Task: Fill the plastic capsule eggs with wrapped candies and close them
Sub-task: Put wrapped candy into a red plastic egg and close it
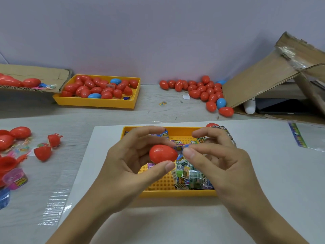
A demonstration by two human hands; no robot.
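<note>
- The left hand holds a red plastic egg half in a finger-and-thumb grip, thumb under it and fingers curled over the top. It is up in the air above the near yellow plastic tray, which sits by the near edge of the surface.
- The right hand pinches a small wrapped candy right at the open side of the egg half.
- I think the candy is going in now. To do it well, keep the egg half still, aim the candy at the hole, and push it all the way in so no wrapper sticks out. Then the other half can snap on.
- More shiny wrapped candies lie piled in the tray under the hands.
- Loose red egg halves sit by the left edge.
- Far back, another yellow tray is full of eggs, and a heap of red and blue eggs lies by the back edge, next to a brown cardboard box.
</note>
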